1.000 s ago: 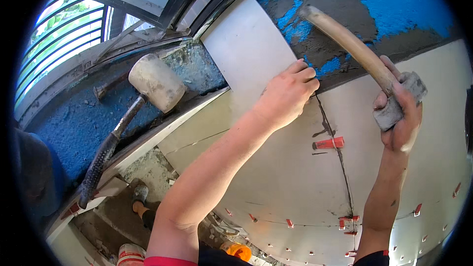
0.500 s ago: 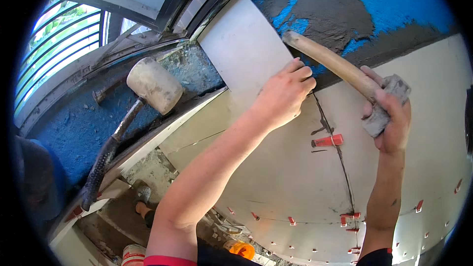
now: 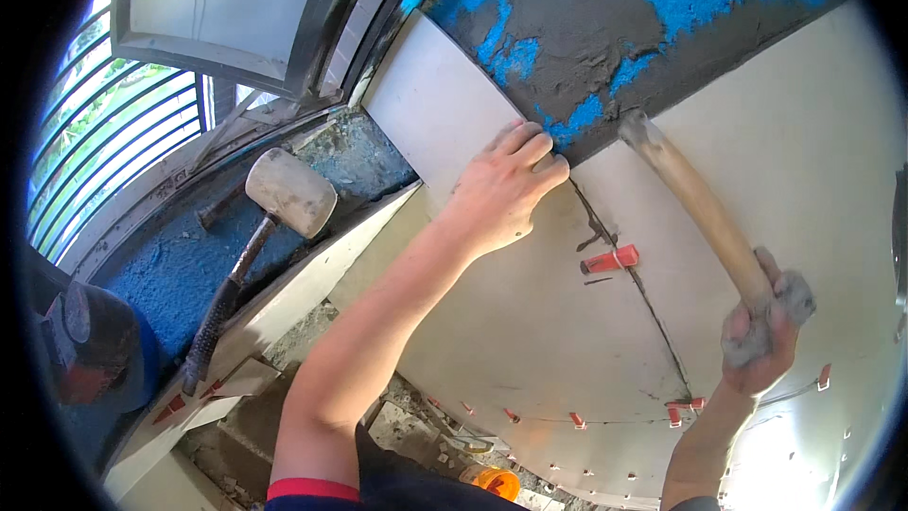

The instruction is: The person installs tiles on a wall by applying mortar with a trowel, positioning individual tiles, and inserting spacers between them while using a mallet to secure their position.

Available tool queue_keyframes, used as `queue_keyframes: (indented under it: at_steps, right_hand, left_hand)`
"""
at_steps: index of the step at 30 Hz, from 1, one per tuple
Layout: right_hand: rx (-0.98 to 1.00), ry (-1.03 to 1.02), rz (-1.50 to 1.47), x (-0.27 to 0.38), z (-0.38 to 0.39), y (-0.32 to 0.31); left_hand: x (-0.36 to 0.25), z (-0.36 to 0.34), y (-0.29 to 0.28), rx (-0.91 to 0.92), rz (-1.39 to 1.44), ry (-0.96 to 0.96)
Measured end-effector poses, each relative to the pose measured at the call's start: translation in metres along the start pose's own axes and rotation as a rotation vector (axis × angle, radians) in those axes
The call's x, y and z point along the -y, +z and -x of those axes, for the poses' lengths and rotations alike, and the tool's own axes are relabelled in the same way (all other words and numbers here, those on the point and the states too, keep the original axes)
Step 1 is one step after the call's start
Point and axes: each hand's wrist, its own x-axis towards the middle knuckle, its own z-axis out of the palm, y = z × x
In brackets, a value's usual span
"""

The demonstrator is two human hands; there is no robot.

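Note:
My left hand lies flat with spread fingers on the upper edge of a large pale wall tile, where it meets a narrow pale tile. My right hand, smeared with grey mortar, grips the lower end of a wooden tool handle. The handle's far end touches the wall at the rim of a grey mortar patch on the blue wall coating. The tool's head cannot be made out. A red wedge spacer sits in the joint between the tiles, between both hands.
A white rubber mallet with a black grip lies on the blue-coated ledge at left. Beyond it is a barred window. More red spacers line the lower joints. An orange object and rubble lie on the floor below.
My right hand has dropped down and to the right with the handle, whose far end now rests lower against the mortar edge. My left hand has stayed on the tile's edge.

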Motion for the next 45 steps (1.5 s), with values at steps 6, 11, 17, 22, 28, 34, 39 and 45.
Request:
queue_keyframes:
  at_steps: [6,11,17,22,28,34,39,45]
  right_hand:
    - [-0.214,-0.269,0.148,-0.032,0.063,-0.031]
    - [-0.001,0.063,-0.238,-0.036,0.090,-0.045]
    - [0.070,0.168,-0.337,-0.040,0.097,-0.042]
    - [0.319,0.510,-0.654,-0.036,0.072,-0.031]
    - [0.128,-0.005,-0.263,-0.020,0.029,-0.023]
    - [0.348,-0.112,0.173,-0.017,-0.029,0.042]
    - [0.174,-0.135,0.436,0.034,-0.103,0.068]
    - [0.355,-0.142,0.672,0.049,-0.197,0.148]
  left_hand:
    - [0.006,0.027,0.001,-0.170,-0.114,0.043]
    - [0.015,0.000,-0.004,-0.147,0.059,0.017]
    - [0.045,0.000,0.021,-0.494,0.051,-0.018]
    - [0.044,0.003,0.035,-0.502,0.177,-0.043]
    - [0.040,0.004,0.039,-0.647,0.095,-0.037]
    - [0.043,0.009,0.032,-0.407,0.019,0.003]
    - [0.039,0.013,0.026,-0.397,-0.020,0.003]
    - [0.027,0.015,0.029,-0.336,-0.163,-0.041]
